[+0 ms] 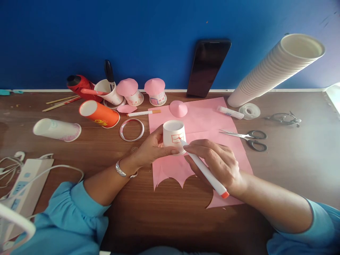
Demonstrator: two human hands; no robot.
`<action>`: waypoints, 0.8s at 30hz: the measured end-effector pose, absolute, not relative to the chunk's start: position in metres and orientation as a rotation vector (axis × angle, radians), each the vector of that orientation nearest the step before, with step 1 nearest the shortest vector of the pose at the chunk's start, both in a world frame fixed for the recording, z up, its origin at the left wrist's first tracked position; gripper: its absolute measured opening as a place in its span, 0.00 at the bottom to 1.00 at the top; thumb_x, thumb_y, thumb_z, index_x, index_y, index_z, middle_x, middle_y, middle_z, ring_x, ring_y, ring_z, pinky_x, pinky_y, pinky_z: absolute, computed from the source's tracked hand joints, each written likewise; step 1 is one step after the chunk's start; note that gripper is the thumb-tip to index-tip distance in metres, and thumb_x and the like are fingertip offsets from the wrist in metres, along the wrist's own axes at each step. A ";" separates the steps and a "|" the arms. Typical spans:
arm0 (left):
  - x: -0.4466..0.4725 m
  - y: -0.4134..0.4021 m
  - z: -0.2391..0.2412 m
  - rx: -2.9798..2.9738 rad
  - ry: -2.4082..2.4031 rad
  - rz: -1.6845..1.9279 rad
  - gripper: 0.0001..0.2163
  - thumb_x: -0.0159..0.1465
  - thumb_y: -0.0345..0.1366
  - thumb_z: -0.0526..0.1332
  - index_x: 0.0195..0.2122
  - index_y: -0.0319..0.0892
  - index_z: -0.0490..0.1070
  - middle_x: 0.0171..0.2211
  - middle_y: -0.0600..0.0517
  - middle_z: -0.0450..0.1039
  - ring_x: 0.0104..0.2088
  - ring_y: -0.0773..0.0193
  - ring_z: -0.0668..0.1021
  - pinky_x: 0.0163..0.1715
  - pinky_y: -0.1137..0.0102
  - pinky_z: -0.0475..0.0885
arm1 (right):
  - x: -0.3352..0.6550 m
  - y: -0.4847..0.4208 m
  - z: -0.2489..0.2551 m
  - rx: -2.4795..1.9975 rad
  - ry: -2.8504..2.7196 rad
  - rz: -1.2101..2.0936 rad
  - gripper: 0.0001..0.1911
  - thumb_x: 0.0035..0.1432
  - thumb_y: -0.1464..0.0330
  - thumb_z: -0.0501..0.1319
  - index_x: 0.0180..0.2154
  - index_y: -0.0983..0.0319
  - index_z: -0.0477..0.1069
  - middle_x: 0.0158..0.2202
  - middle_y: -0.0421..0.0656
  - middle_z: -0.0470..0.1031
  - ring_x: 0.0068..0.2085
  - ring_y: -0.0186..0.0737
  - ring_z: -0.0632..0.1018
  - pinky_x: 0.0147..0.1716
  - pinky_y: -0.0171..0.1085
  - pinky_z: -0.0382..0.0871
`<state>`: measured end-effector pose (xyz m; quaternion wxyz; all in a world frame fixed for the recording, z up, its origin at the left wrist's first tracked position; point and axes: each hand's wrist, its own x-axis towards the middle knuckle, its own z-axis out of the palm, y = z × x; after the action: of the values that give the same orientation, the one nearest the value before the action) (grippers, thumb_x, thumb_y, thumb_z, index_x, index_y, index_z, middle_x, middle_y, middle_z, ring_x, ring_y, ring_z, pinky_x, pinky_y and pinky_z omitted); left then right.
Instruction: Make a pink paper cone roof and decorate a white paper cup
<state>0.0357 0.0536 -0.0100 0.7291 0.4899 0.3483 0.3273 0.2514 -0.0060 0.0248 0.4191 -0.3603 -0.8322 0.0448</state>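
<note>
My left hand (149,149) grips a paper cup (168,131), red-sketched but coneless (two other cups (136,98) wear pink cones (154,87)); my right hand (221,161) pinches a felt-tip marker (205,171).

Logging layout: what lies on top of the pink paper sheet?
A pink paper cone, plus parts of the scissors, a small tube and a thin marker. Anything behind the left hand, right hand and paper cup is covered.

Light comes from the right, hazing the right edge of the brown wood-grain surface (300,170) with pale glare; its near edge lies in shadow. Wide-angle distortion stretches the tall ribbed white paper-cup stack (276,71).
</note>
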 end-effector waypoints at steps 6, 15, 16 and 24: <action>0.036 0.054 -0.010 1.063 0.766 0.726 0.30 0.51 0.36 0.78 0.54 0.46 0.71 0.45 0.49 0.77 0.45 0.55 0.80 0.45 0.60 0.77 | 0.249 -0.007 0.025 -0.903 -2.082 0.123 0.17 0.64 0.77 0.62 0.54 0.63 0.69 0.37 0.45 0.80 0.35 0.39 0.83 0.32 0.37 0.80; 0.034 0.054 -0.012 1.078 0.745 0.728 0.30 0.53 0.35 0.77 0.56 0.46 0.71 0.45 0.49 0.77 0.44 0.57 0.79 0.46 0.61 0.77 | 0.248 -0.008 0.027 -0.886 -2.081 0.140 0.15 0.64 0.78 0.62 0.52 0.64 0.69 0.36 0.44 0.79 0.34 0.38 0.81 0.31 0.37 0.78; 0.034 0.054 -0.012 1.080 0.747 0.730 0.30 0.53 0.35 0.77 0.56 0.46 0.71 0.45 0.49 0.77 0.44 0.57 0.79 0.46 0.61 0.77 | 0.248 -0.008 0.027 -0.884 -2.080 0.139 0.15 0.64 0.78 0.62 0.52 0.64 0.69 0.36 0.44 0.79 0.34 0.38 0.81 0.31 0.37 0.78; 0.034 0.054 -0.010 1.079 0.769 0.721 0.30 0.51 0.36 0.78 0.55 0.46 0.71 0.45 0.49 0.77 0.45 0.55 0.79 0.46 0.60 0.75 | 0.249 -0.009 0.025 -0.890 -2.082 0.139 0.17 0.64 0.77 0.61 0.54 0.63 0.69 0.36 0.44 0.79 0.34 0.39 0.82 0.30 0.37 0.78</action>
<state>0.0337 0.0543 -0.0100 0.7288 0.4897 0.3492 0.3272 0.2488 -0.0086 0.0251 0.4227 -0.3555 -0.8318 0.0555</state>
